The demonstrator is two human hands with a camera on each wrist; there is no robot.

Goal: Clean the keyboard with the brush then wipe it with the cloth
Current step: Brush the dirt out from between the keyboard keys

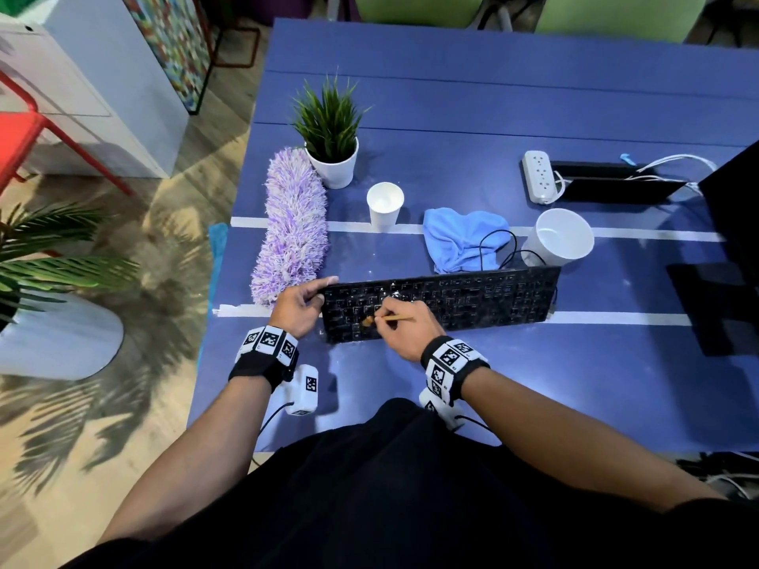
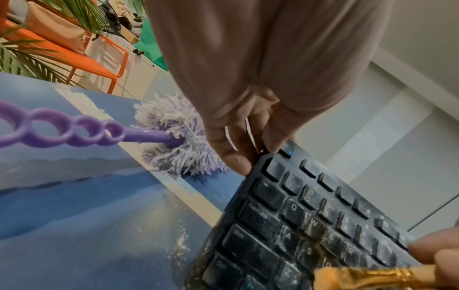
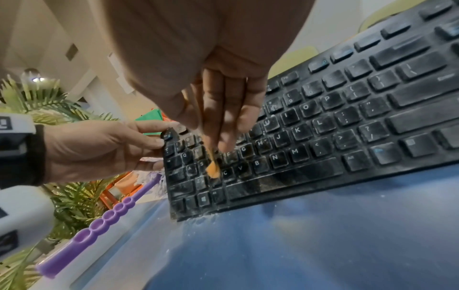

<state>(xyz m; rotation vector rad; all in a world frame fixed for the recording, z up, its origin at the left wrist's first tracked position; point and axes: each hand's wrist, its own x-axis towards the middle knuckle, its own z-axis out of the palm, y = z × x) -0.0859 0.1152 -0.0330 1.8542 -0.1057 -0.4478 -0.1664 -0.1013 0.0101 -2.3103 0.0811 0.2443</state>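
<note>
One cloth point(image 1: 464, 239), head view only

An office: a blue bench point(image 1: 451, 117) carries a keyboard point(image 1: 451, 301); beyond it lie a power strip point(image 1: 539, 176) and paper cup point(image 1: 384, 205), with green chairs point(image 1: 415, 8) behind.

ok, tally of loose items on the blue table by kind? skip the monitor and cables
Keyboard: 1
Brush: 1
Cloth: 1
Duster: 1
White cups: 2, small and large
Potted plant: 1
Power strip: 1
Total: 8
</note>
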